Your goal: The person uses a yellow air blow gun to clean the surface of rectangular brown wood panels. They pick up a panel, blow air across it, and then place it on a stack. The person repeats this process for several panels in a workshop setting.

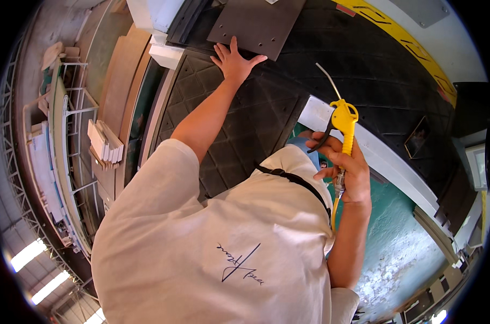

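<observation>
My left hand (237,63) is stretched forward with its fingers spread, the fingertips at the near edge of a dark brown panel (256,24) with small drilled holes. The panel lies on a black, grid-lined machine bed (218,116). In my right hand (348,167) is a yellow air blow gun (344,120), held upright by its ribbed handle. Its thin, bent metal nozzle points up and away from me, and its black lever lies on the finger side. A metal coupling joins the handle's lower end to a yellow hose (335,213).
A yellow-and-black machine beam (401,40) crosses the far right. Along the bed's near right side runs a white metal edge (382,154), with a green floor (401,237) below. To the left, wooden boards (121,81) and a stack of pale strips (104,143) stand by a white rack (75,116).
</observation>
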`<state>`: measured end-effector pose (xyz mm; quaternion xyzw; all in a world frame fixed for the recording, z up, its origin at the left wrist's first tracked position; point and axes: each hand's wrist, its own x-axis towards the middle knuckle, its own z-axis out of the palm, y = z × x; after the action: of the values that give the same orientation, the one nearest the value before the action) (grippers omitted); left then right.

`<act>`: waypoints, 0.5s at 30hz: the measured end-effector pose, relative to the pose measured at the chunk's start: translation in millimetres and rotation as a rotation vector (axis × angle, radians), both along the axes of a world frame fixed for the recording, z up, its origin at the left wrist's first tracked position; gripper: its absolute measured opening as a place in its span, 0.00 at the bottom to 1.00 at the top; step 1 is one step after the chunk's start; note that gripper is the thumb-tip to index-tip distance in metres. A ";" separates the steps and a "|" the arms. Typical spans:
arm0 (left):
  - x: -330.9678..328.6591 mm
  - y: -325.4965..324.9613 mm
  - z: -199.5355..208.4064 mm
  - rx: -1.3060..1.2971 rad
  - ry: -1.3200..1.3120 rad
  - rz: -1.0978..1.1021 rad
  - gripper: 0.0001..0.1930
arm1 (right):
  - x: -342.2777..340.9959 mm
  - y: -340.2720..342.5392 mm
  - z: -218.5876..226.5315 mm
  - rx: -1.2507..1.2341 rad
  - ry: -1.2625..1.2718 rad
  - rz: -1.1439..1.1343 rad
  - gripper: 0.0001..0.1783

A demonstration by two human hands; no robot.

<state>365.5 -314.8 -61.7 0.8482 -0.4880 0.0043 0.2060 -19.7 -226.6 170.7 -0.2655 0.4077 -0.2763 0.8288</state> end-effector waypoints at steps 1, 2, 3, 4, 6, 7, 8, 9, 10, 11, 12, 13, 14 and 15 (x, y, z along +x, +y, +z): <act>-0.4 0.1 -0.5 -0.012 -0.003 0.012 0.69 | 1.0 -3.6 2.8 -0.006 0.002 -0.003 0.39; -0.3 1.1 -0.8 -0.024 -0.006 0.025 0.68 | 2.4 -7.8 6.0 -0.020 -0.023 -0.033 0.39; -1.6 -0.5 0.1 -0.035 0.001 0.025 0.68 | 3.3 -14.2 12.0 -0.040 -0.046 -0.060 0.39; -2.2 -0.8 1.3 -0.028 -0.007 0.029 0.68 | 6.8 -17.5 19.2 -0.064 -0.043 -0.113 0.38; -2.7 1.8 4.1 -0.038 -0.021 0.043 0.66 | 15.8 -22.9 37.4 -0.136 0.008 -0.152 0.39; -2.7 1.7 3.5 -0.059 -0.012 0.042 0.66 | 19.5 -25.3 46.3 -0.198 0.057 -0.199 0.40; -1.4 2.2 3.4 -0.057 -0.011 0.041 0.67 | 24.5 -26.7 53.9 -0.263 0.079 -0.246 0.40; -1.7 1.9 4.3 -0.057 -0.011 0.039 0.67 | 28.6 -28.7 62.5 -0.317 0.099 -0.291 0.39; -2.9 2.1 5.2 -0.053 -0.017 0.047 0.66 | 34.8 -30.8 72.3 -0.366 0.113 -0.332 0.39; -3.7 0.4 6.4 -0.070 -0.013 0.038 0.66 | 39.9 -33.3 82.8 -0.414 0.126 -0.373 0.39; -3.2 1.3 7.1 -0.059 -0.030 0.054 0.66 | 43.6 -35.3 91.4 -0.427 0.126 -0.382 0.39; -2.4 2.8 4.3 -0.043 -0.045 0.068 0.66 | 46.9 -37.9 98.2 -0.441 0.128 -0.395 0.39; -1.2 3.2 1.7 -0.057 -0.064 0.068 0.65 | 50.1 -40.5 102.5 -0.455 0.130 -0.409 0.39; -0.7 3.2 1.2 -0.063 -0.060 0.052 0.65 | 52.2 -42.0 104.6 -0.460 0.135 -0.425 0.39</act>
<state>364.8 -311.5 -60.6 0.8531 -0.4716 0.0505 0.2174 32.5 -268.6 275.2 -0.3725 0.4352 -0.5100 0.6417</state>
